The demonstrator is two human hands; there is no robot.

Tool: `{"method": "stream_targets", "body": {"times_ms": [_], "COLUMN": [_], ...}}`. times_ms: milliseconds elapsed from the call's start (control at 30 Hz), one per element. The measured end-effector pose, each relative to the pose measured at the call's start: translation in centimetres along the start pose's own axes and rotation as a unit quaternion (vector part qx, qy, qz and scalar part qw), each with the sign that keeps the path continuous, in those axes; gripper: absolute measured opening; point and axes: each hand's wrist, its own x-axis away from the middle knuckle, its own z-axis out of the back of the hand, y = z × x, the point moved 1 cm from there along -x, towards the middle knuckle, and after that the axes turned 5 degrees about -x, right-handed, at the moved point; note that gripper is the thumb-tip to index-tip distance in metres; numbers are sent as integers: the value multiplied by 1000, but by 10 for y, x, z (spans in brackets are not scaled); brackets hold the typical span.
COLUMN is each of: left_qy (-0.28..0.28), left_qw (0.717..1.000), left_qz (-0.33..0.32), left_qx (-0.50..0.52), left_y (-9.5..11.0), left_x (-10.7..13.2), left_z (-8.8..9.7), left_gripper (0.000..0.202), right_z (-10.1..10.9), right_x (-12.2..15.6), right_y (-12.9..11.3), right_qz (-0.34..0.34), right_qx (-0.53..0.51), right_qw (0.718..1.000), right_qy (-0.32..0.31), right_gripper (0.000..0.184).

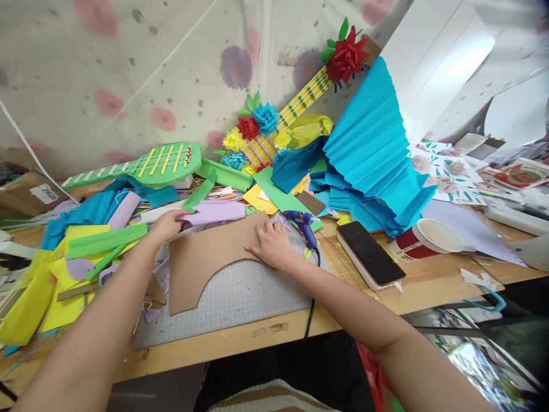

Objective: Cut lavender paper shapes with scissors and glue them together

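Note:
A brown cardboard piece (201,260) with a curved cut-out lies on a grey cutting mat (240,300). My right hand (271,243) rests flat on the cardboard's right part, fingers stretched out. My left hand (166,223) reaches to the cardboard's far left corner, fingers curled at its edge beside a lilac paper sheet (214,212). A blue glue gun (302,223) lies just right of my right hand, its black cord running off the table's front edge.
A green paper guitar (146,163) and a yellow flower-decked guitar (278,123) lean at the back. Pleated blue paper (369,149) piles at right, with a black phone (369,252) and a tipped red cup (422,237). Yellow and green paper scraps (64,269) cover the left.

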Motion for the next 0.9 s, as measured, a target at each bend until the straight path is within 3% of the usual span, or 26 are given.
{"method": "stream_targets", "body": {"times_ms": [67, 133, 267, 333, 400, 500, 633, 733, 900], "left_qy": [-31, -28, -22, 33, 108, 166, 38, 22, -30], "left_qw": [998, 994, 983, 987, 989, 986, 992, 987, 986], "left_qz": [-50, -102, -179, -159, -97, 2, -6, -13, -10], "left_qx": [-19, -21, -18, -10, 0, -33, -122, -156, -166], "left_y": [7, 16, 29, 27, 19, -1, -28, -37, -33], "left_x": [7, 17, 35, 39, 38, 35, 32, 28, 23], "left_z": [-9, -17, -23, -19, -12, 0, 4, 4, 10], "left_gripper": [51, 65, 71, 67, 59, 43, 47, 50, 49], "right_z": [3, 6, 8, 4, -4, -14, -14, -5, -1], "right_x": [2, 2, -4, -9, -13, -13, -8, -4, -4], "right_y": [2, 5, 11, 9, 5, -1, -4, -4, -6], "right_qz": [2, 3, 44, 114, 178, 195, 197, 203, 195], "right_qx": [1, 1, -20, -41, -55, -54, -43, -42, -44], "right_qw": [1000, 1000, 999, 993, 982, 978, 978, 977, 980], "right_qy": [-2, -3, 10, 10, -15, -57, -56, -45, -20], "right_gripper": [65, 65, 66, 69, 73, 77, 78, 76, 70]}}
